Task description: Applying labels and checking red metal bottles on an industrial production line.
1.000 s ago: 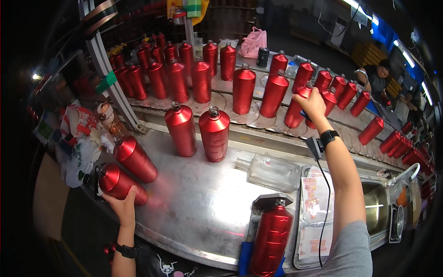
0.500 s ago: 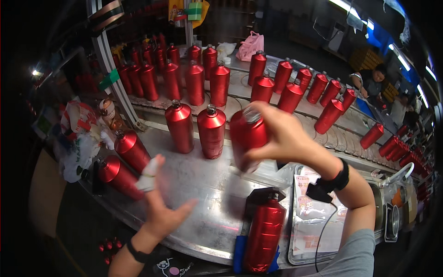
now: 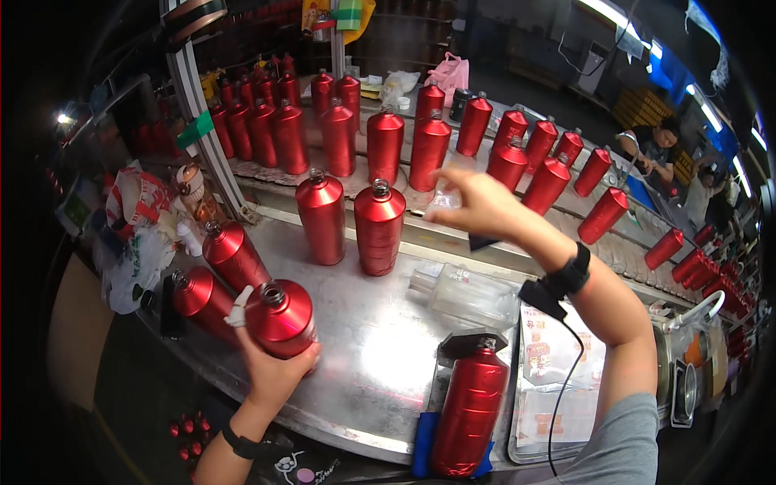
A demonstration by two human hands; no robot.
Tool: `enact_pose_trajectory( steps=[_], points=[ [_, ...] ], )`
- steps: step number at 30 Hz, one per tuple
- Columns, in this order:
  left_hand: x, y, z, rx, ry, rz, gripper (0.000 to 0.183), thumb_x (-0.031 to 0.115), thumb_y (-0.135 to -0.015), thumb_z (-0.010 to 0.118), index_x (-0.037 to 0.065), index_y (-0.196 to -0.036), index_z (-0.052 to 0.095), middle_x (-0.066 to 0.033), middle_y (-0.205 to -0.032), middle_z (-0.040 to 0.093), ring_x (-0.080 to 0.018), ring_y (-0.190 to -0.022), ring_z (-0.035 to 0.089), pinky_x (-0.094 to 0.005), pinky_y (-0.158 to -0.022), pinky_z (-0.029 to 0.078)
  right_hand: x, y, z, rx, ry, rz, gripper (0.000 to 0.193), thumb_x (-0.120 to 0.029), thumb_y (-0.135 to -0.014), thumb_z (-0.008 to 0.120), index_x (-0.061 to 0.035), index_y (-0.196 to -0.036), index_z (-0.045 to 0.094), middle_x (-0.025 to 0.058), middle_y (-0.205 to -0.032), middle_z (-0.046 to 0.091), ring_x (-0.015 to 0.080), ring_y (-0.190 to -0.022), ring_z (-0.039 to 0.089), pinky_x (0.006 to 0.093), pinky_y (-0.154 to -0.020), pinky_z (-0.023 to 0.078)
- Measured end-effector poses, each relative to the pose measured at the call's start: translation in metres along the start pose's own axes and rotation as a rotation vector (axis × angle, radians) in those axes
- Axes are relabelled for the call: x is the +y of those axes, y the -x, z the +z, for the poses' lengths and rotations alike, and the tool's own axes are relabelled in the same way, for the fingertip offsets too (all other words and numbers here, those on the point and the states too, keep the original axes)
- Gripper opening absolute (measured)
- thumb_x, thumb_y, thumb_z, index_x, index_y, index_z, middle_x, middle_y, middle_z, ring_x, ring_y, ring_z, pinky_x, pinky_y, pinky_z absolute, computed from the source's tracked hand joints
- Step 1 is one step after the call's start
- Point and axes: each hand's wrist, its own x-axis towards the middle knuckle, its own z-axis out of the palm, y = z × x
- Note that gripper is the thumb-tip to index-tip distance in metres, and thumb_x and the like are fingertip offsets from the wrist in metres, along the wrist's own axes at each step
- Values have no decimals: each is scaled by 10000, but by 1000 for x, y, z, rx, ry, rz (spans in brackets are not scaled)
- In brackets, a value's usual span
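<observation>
Single view, head-worn: left fisheye of a side-by-side pair. Lens sits above the near side of the counter, pitched down and forward. Counter at close range, conveyor just past it, room well beyond. Straight edges bow toward rim.

the left forearm comes up from the bottom edge, at left; the left hand, lower left of centre, is curved in a grip, with its thumb spread rightward. from the bent right elbow, the right forearm slants up-left; the right hand, above centre, has loose fingers turned leftward.
</observation>
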Motion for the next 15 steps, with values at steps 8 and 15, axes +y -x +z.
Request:
enact_pose_trajectory(
  steps=[8,15],
  points=[
    [-14,-11,-2,37,-237,71,1078,40,-637,862,56,-1494,207,-163,-1359,435,-258,-1232,502,-424,-1046,434,118,-50,3,344,247,437,945,-518,-743,772,34,-1433,437,285,-1258,613,393,-1162,618,442,-965,502],
    [-32,-7,-2,156,-37,-89,1069,122,-644,887,34,-1478,224,-148,-1419,409,-266,-1321,427,-418,-1129,338,162,-92,10,309,117,562,949,-650,-689,766,82,-1242,519,307,-1130,669,411,-1092,659,452,-927,517]
  ],
)
